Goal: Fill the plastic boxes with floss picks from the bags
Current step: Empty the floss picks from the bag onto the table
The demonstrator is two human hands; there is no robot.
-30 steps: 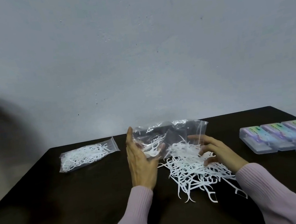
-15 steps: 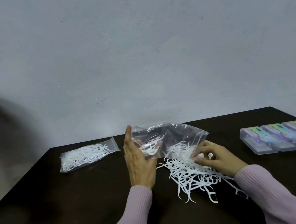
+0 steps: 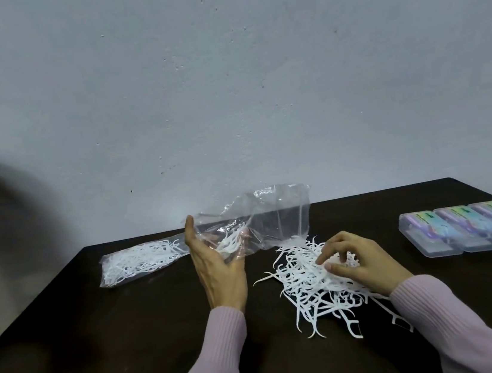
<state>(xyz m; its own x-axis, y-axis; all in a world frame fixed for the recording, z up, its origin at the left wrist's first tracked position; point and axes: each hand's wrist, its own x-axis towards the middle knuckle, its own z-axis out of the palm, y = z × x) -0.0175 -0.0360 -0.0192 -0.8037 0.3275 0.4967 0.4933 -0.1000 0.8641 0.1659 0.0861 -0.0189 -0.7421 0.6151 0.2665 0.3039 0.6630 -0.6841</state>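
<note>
One full bag point(image 3: 142, 261) of floss picks, just left of the left hand point(image 3: 218, 271). Left hand gripping a nearly empty bag point(image 3: 262, 221), lifted off the table point(image 3: 103, 346). Right hand point(image 3: 357, 260), fingers curled, resting on a loose heap of picks point(image 3: 310, 284). Plastic boxes point(image 3: 469, 225) farther right, apart.

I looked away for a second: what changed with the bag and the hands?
The left hand lifted the nearly emptied bag up and leftward off the pile of floss picks. The right hand let go of it and settled onto the pile. The full bag and plastic boxes stayed put.
</note>
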